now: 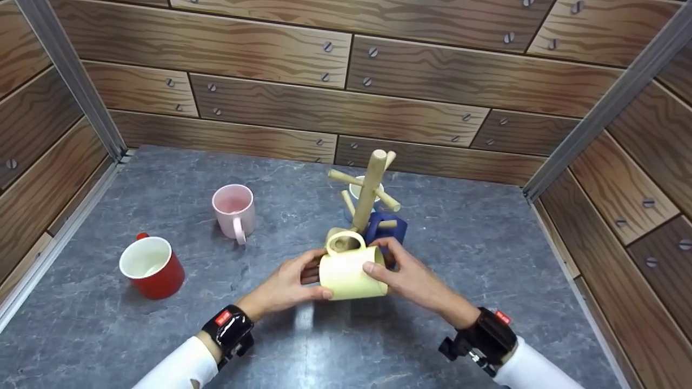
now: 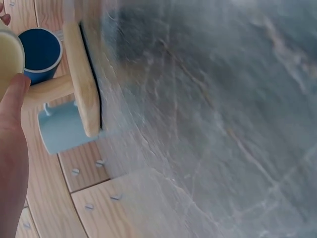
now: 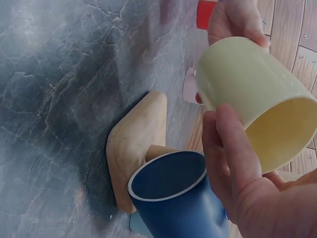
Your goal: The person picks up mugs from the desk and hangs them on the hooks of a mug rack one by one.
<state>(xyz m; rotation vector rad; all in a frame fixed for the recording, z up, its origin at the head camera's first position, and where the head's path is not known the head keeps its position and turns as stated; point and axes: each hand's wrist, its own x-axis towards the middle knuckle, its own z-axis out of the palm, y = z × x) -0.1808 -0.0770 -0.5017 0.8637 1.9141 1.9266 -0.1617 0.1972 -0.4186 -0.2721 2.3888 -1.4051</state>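
Observation:
A pale yellow mug [image 1: 351, 276] lies sideways in the air between my hands, its handle toward the wooden mug tree [image 1: 365, 197]. My left hand [image 1: 292, 282] grips the base end, thumb on the near side. My right hand [image 1: 413, 276] holds the rim end, thumb on the outer wall; in the right wrist view the mug's opening faces that hand. Just behind, a dark blue mug [image 3: 173, 198] hangs tilted on a low peg of the tree. A light blue mug [image 2: 64, 129] is at the tree's far side, partly hidden by it.
A pink mug [image 1: 235, 213] stands upright left of the tree. Farther left and nearer stands a red mug [image 1: 162, 278] with a white inside. Wood-patterned panels [image 1: 259, 102] wall the grey marbled tabletop [image 1: 459, 227] at the back and sides.

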